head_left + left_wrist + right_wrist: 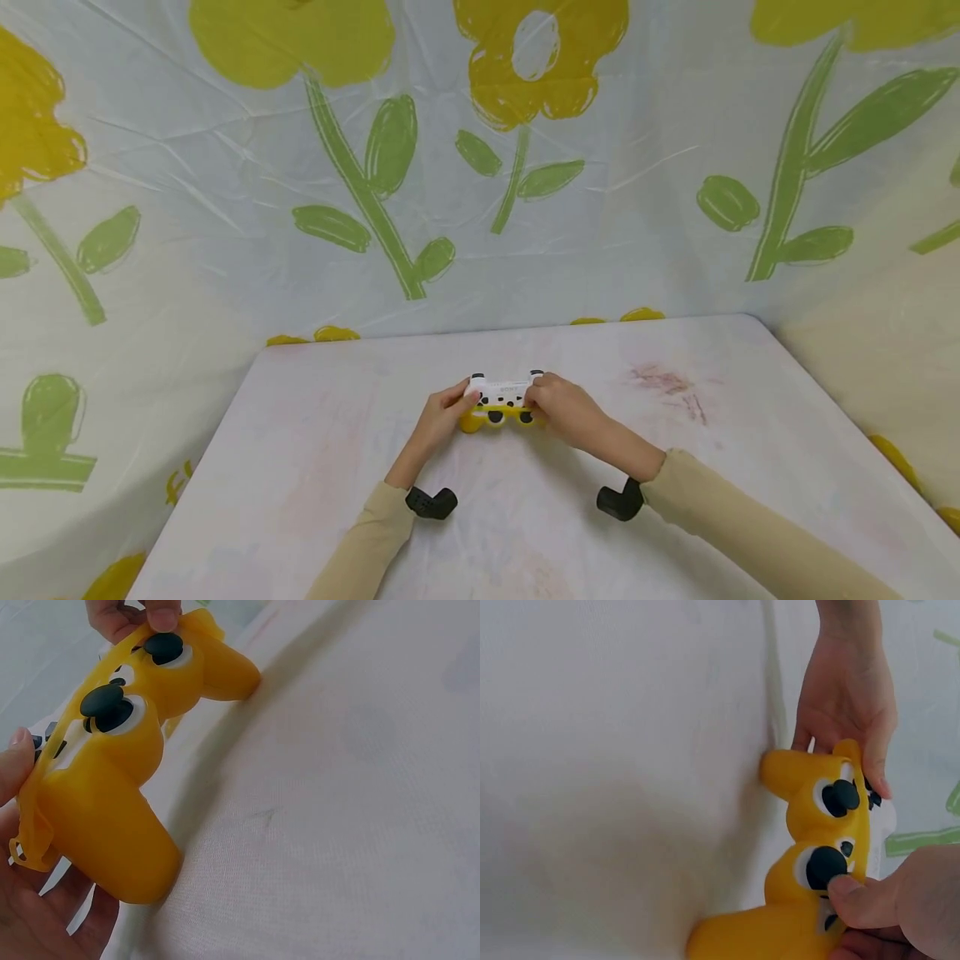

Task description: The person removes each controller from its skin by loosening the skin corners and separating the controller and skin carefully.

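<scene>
A white game controller [504, 390] with black buttons is held just over the table, its lower part inside a yellow silicone cover [112, 832]. The white upper body stands out beyond the cover's edge. Both black thumbsticks [109, 706] poke through the cover's openings. My left hand [438, 417] grips the controller's left end, thumb on the face by the direction buttons and fingers behind. At the other end, my right hand [572, 410] pinches the cover's upper edge, its thumb [855, 896] beside the right thumbstick. Its other fingers are partly hidden behind.
The table [300, 467] wears a pale cloth with faint reddish marks [667, 383] at the right. A curtain [600, 208] printed with yellow flowers hangs behind and along the sides. Black devices [431, 503] are strapped at both wrists.
</scene>
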`<action>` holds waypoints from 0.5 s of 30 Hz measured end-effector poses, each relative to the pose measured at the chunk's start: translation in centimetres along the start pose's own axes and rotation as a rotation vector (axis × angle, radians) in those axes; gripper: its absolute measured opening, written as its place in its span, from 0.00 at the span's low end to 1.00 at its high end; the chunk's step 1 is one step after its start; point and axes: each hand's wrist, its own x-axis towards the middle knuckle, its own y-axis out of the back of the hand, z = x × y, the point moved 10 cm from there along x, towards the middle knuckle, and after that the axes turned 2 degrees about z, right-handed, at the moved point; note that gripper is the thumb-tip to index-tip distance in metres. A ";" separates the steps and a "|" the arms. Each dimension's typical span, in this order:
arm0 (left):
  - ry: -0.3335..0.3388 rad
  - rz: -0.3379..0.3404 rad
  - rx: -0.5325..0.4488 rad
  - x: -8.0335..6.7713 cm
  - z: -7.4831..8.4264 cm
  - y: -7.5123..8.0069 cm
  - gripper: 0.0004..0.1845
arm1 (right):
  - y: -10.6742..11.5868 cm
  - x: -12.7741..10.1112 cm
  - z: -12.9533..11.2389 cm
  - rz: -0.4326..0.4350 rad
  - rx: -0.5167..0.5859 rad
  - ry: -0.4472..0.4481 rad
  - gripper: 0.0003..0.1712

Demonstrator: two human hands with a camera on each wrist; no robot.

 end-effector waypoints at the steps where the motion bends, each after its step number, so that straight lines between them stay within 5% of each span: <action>1: 0.005 -0.002 -0.006 -0.1 -0.1 0.0 0.30 | 0.0 -0.1 -0.1 0.002 -0.007 0.005 0.07; 9: -0.024 0.007 0.000 0.1 -0.2 -0.1 0.30 | -0.1 -0.3 0.2 -0.029 0.027 -0.028 0.05; 15: -0.048 0.020 0.013 -0.6 1.3 0.0 0.27 | -0.4 -0.3 1.3 -0.095 0.131 -0.112 0.05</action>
